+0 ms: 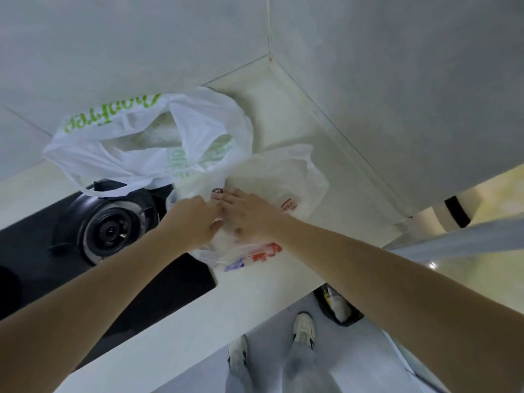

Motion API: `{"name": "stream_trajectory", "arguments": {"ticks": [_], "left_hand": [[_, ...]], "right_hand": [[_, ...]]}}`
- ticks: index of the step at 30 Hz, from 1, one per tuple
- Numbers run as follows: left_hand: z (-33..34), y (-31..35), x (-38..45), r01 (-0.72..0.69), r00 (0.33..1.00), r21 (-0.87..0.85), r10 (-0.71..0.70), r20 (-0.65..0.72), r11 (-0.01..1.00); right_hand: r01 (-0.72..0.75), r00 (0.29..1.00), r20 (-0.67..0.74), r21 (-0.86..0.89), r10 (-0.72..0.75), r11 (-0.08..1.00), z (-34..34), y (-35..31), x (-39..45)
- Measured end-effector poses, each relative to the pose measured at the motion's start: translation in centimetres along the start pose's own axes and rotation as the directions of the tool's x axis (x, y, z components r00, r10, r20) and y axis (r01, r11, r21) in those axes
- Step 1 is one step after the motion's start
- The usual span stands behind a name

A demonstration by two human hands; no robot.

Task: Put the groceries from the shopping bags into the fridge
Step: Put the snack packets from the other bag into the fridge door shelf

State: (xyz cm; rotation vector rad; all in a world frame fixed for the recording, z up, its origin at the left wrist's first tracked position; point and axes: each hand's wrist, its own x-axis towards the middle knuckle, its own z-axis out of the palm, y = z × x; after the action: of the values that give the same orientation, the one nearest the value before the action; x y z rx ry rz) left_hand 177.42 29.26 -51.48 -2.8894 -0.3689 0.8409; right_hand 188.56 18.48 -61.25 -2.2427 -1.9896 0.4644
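Left hand [195,219]: fingers curled, gripping the thin crinkled film of the red-printed plastic bag [249,251]. Right hand [249,214]: fingers bent down into the same bag's gathered mouth, thumb touching the left hand; its grasp on the film appears closed, though the fingertips are hidden. This bag is translucent white, slack and wrinkled, with red and blue print, and lies on the pale smooth countertop [255,287] near its front edge. Just behind it, touching, stands the green-lettered plastic bag [147,137], white, puffed open, handles looped. It overhangs the black glossy cooktop [42,265], set into the counter's left part, with a round metal burner [110,231]. Contents of both bags cannot be made out.
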Motion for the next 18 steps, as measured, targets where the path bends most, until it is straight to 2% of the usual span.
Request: {"name": "stream_trajectory", "arguments": {"ticks": [4, 7, 13, 18], "left_hand": [[0.9, -1.0, -0.6, -0.029, 0.989, 0.086, 0.016, 0.146, 0.996], [1.6, -1.5, -1.1, -0.037, 0.988, 0.128, 0.017, 0.153, 0.991], [2.4, -2.1, -1.8, -0.027, 0.987, 0.135, 0.006, 0.158, 0.99], [2.9, -2.2, -2.3, -0.02, 0.994, 0.122, 0.007, 0.11, 0.992]], "right_hand": [[0.115, 0.99, 0.091, -0.118, -0.105, 0.986, 0.6, 0.2, 0.9], [0.128, 0.983, 0.153, -0.154, -0.105, 0.98, 0.1, 0.3, 0.2], [0.116, 0.988, 0.119, -0.129, -0.101, 0.985, -0.8, 1.4, -1.5], [0.046, 0.999, 0.008, -0.237, -0.045, 0.97, -0.9, 1.4, -2.4]]}}
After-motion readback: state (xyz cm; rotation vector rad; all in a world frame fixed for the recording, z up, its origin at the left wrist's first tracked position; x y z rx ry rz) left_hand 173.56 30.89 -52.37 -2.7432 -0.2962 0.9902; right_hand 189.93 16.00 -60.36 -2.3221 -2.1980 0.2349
